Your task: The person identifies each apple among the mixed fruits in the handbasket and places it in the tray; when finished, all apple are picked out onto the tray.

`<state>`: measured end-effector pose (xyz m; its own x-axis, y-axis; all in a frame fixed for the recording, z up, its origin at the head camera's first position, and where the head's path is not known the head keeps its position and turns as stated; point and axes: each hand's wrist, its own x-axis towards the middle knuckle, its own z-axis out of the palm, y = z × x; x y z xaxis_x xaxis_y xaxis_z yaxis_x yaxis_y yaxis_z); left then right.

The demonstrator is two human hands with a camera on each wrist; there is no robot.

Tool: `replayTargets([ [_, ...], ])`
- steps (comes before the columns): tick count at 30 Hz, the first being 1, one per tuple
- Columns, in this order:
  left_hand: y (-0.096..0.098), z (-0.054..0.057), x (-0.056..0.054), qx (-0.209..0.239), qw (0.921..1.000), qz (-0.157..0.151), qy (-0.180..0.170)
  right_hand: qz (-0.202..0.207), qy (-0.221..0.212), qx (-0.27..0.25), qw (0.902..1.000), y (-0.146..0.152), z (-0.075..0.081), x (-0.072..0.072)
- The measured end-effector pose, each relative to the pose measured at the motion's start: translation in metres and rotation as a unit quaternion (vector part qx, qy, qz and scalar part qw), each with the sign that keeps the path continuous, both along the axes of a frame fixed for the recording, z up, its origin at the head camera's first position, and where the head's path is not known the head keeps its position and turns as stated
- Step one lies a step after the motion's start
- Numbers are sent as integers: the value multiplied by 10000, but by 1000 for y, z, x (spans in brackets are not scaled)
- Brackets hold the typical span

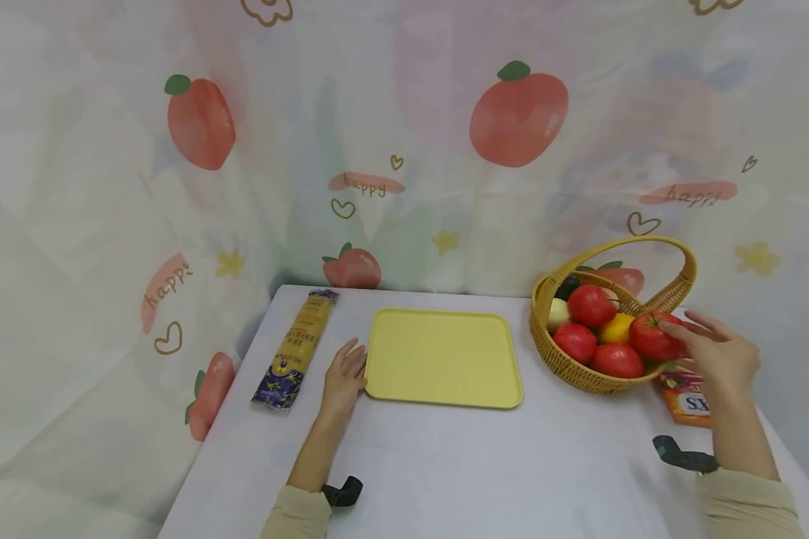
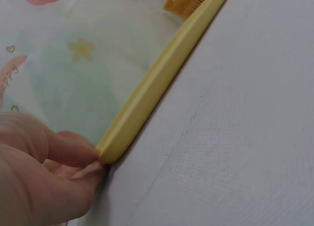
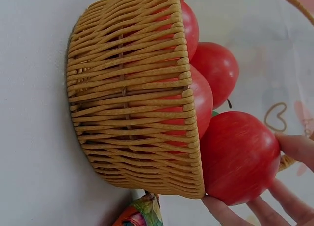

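My right hand (image 1: pixel 728 355) holds a red tomato (image 1: pixel 654 337) at the right rim of the wicker basket (image 1: pixel 573 373). In the right wrist view, fingertips and thumb are round the tomato (image 3: pixel 240 157), which overlaps the basket's edge. More red fruit (image 1: pixel 592 305), a yellow fruit (image 1: pixel 616 329), a pale one and a dark green one lie in the basket. My left hand (image 1: pixel 342 378) is at the left edge of a yellow rectangular tray (image 1: pixel 445 359). Close up, its thumb and fingers pinch the tray's corner (image 2: pixel 115 145).
A long packet of noodles (image 1: pixel 297 348) with a dark blue end lies left of the tray. An orange-red packet (image 1: pixel 691 397) lies beside the basket, partly behind my right hand. The basket's tall handle (image 1: pixel 684 262) arches over the fruit. A printed cloth hangs behind the white table.
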<state>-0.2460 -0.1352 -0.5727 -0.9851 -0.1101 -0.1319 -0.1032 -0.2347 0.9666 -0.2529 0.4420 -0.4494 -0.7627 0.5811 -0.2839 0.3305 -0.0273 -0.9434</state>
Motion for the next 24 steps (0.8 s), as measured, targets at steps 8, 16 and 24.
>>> replayTargets([
  [8,1,-1,0,16,9999,71,-139,-220,303,-762,9964,1,3,7],
  [16,-2,0,0,96,9999,35,-136,-141,736,-1332,9883,-4,8,14],
  [24,-4,-4,0,346,9993,86,-66,17,1091,-1712,9792,-16,17,18],
])
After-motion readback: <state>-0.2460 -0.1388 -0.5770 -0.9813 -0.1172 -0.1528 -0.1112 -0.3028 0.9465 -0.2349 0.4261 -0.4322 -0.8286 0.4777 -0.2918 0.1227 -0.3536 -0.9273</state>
